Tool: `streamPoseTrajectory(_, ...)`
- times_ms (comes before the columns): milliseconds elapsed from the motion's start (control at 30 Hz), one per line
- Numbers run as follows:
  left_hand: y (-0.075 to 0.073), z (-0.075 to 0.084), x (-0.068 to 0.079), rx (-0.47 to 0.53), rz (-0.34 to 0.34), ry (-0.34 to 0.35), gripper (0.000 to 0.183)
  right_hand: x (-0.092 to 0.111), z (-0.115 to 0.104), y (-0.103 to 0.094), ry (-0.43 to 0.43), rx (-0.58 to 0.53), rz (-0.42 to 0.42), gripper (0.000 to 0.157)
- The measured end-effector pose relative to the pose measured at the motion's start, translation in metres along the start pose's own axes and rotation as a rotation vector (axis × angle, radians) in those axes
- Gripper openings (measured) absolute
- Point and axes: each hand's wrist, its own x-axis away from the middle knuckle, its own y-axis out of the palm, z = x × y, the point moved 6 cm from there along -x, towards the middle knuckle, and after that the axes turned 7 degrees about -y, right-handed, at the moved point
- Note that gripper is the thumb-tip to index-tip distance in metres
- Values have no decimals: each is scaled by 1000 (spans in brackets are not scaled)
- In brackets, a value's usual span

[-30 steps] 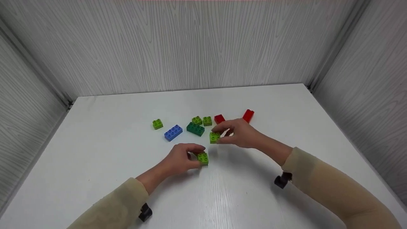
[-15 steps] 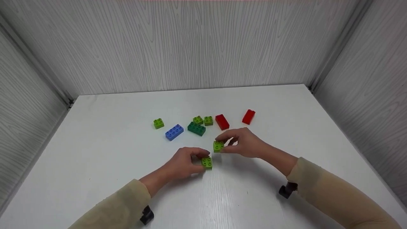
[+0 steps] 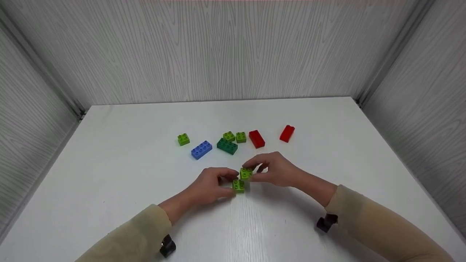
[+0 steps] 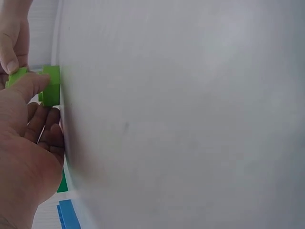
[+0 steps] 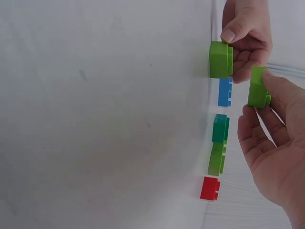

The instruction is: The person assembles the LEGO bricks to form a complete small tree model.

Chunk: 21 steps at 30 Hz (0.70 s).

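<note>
My left hand (image 3: pixel 211 185) pinches a lime-green toy building brick (image 3: pixel 238 186) with two-by-two studs between thumb and fingers. In the left wrist view that brick (image 4: pixel 51 86) sits on the table, studs facing up. A second lime-green brick (image 3: pixel 246 174) of the same kind is pinched by my right hand (image 3: pixel 275 169), just behind and above the first. The right wrist view shows a gap between the raised brick (image 5: pixel 258 87) and the studs of the left-hand brick (image 5: pixel 220 59).
Behind the hands lie a blue brick (image 3: pixel 201 150), a dark green brick (image 3: pixel 227 146), two red bricks (image 3: pixel 257 139) and several lime-green bricks (image 3: pixel 184 139). The white table (image 3: pixel 127 145) ends at a grey wood-grain panel (image 3: pixel 225 51), with side panels left and right.
My right hand has carried its brick towards me, close over the left-hand brick, uncovering the red bricks. My left hand has shifted slightly right with its brick.
</note>
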Motion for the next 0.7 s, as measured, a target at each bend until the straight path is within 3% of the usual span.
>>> streamPoseTrajectory(300,2,3,-1,28,4,32,44,3,-3,15,-8,11,-29,35)
streamPoseTrajectory(700,4,4,1,14,19,40,46,5,-8,19,-63,4,-16,36)
